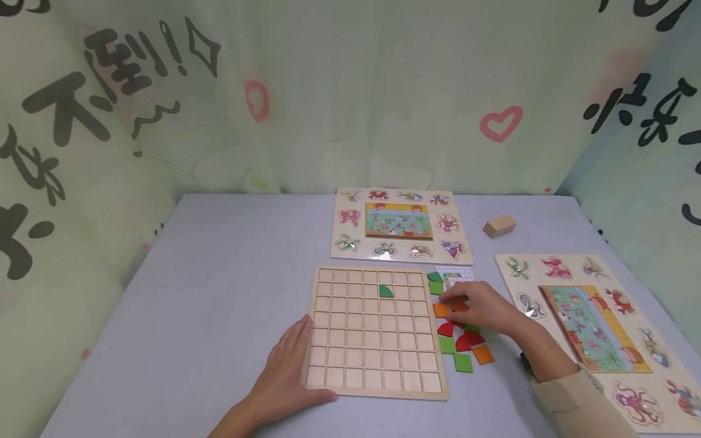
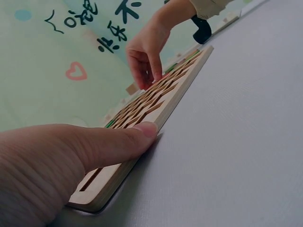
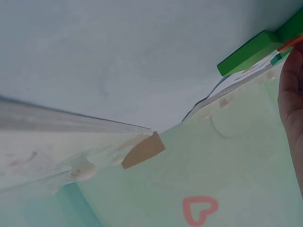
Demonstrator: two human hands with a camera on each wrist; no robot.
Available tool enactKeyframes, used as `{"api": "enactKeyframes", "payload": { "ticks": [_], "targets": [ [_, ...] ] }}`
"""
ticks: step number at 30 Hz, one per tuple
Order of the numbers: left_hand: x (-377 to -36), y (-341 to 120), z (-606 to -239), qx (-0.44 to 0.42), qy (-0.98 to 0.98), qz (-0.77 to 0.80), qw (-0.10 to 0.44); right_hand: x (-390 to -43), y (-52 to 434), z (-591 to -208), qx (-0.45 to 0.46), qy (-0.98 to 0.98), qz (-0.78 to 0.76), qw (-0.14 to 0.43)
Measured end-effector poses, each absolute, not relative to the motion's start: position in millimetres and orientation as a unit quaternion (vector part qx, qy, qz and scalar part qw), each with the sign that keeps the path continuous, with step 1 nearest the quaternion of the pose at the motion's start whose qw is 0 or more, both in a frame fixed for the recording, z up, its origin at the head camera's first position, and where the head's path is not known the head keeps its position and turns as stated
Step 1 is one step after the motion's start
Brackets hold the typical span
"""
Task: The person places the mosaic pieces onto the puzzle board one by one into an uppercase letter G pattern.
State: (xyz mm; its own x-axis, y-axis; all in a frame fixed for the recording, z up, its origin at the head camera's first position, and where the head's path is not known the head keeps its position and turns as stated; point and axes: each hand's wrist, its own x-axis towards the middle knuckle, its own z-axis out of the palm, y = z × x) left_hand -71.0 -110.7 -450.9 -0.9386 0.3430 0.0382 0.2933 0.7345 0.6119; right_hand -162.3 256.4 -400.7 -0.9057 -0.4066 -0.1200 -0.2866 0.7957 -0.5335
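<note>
A wooden grid board (image 1: 378, 331) lies flat on the grey table, with one green quarter-round tile (image 1: 386, 291) set in a cell of its upper rows. My left hand (image 1: 296, 362) rests flat against the board's lower left edge, its thumb (image 2: 118, 142) pressing on the rim (image 2: 142, 156). My right hand (image 1: 476, 307) hovers over a pile of coloured tiles (image 1: 462, 350) just right of the board, fingertips pinching an orange tile (image 1: 459, 307). The left wrist view shows that hand (image 2: 147, 66) pointing its fingers down beyond the board. A green tile (image 3: 248, 56) shows in the right wrist view.
Two animal peg puzzles lie nearby, one behind the board (image 1: 402, 225) and one at the right (image 1: 597, 328). A small pattern card (image 1: 457, 277) sits by the tiles. A wooden block (image 1: 499, 225) stands at the back right. Printed curtains close in the table.
</note>
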Motion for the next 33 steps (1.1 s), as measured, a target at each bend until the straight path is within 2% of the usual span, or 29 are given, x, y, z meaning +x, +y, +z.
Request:
{"api": "enactKeyframes", "payload": {
  "ticks": [19,24,33],
  "targets": [
    [-71,-111,-451,0.172,0.933,0.315,0.038,-160,256,-401,-0.192,0.941,-0.258,0.104],
    [-71,-111,-452,0.174,0.932,0.315,0.033,-160,257,-400,-0.189,0.938,-0.279,0.077],
    [-72,-111,-451,0.167,0.934,0.313,0.042,-166,240,-399,-0.237,0.926,-0.293,0.035]
  ]
}}
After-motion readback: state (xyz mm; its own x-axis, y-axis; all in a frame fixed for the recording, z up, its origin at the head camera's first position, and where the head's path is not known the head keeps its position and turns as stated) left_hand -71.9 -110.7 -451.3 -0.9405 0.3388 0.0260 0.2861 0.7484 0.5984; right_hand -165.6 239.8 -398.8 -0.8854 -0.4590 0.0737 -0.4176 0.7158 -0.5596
